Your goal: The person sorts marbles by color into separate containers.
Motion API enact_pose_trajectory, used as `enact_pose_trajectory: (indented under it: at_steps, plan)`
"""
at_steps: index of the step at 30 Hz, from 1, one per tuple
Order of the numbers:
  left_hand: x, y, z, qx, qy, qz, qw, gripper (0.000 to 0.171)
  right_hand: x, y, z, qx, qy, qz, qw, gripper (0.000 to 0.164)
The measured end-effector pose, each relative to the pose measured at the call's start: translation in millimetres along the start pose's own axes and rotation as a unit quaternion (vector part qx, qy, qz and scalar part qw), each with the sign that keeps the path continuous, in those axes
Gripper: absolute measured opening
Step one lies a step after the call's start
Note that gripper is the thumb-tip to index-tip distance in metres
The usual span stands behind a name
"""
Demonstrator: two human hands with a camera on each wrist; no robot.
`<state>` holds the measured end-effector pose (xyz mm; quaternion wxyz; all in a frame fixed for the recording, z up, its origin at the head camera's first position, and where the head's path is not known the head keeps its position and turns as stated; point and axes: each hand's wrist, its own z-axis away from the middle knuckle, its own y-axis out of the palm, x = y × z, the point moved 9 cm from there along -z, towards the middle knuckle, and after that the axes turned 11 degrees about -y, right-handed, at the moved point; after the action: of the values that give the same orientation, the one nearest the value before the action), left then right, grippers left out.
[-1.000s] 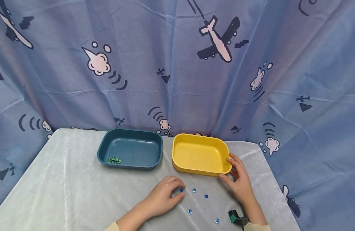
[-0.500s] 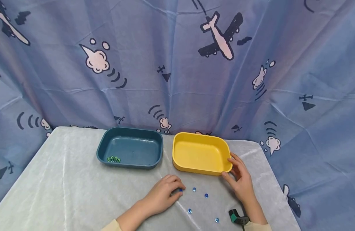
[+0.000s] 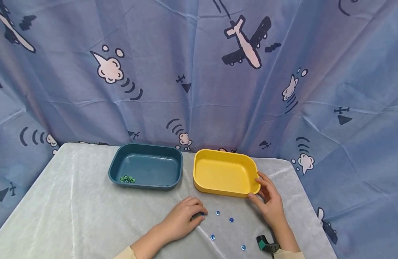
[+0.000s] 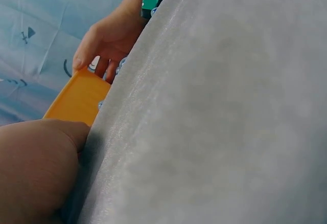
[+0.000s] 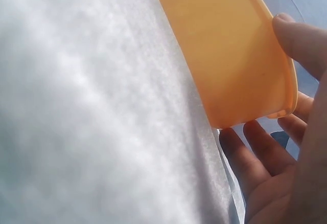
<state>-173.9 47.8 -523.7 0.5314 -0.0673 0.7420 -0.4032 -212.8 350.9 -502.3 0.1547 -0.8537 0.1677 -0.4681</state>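
My left hand (image 3: 183, 220) rests on the cloth at the middle of the table. Its curled index finger and thumb pinch a small blue glass bead (image 3: 202, 214), partly hidden by the finger. Several more blue beads (image 3: 231, 220) lie loose to the right. With thumb and fingers my right hand (image 3: 271, 207) grips the near right corner of a shallow yellow tray (image 3: 225, 192), which stands upright. In the right wrist view the thumb is on the rim of the yellow tray (image 5: 230, 55), with fingertips at its lower edge. The left wrist view hides the left fingertips.
A dark teal tray (image 3: 147, 186) stands left of the yellow one, with several green beads (image 3: 127, 179) in its near left corner. A black and green wrist device (image 3: 266, 244) is by the right wrist. Behind the table hangs a blue curtain (image 3: 153, 72) printed with planes.
The left thumb and index finger have drawn slightly closer round the bead, covering more of it. The right hand stays on the yellow tray; the view shifted a little.
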Motion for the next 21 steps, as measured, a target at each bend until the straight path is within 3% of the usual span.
enact_pose_trajectory:
  at_steps: [18, 21]
  plan:
    - [-5.4, -0.8, 1.9, -0.012, 0.018, -0.004, 0.9998, 0.013, 0.0, 0.9, 1.3, -0.001, 0.014, 0.008, 1.000, 0.055]
    - [-9.9, -3.7, 2.0, -0.012, 0.017, 0.019, 0.9996, 0.013, -0.4, 1.1, 1.4, -0.004, 0.020, 0.005, 1.000, 0.055]
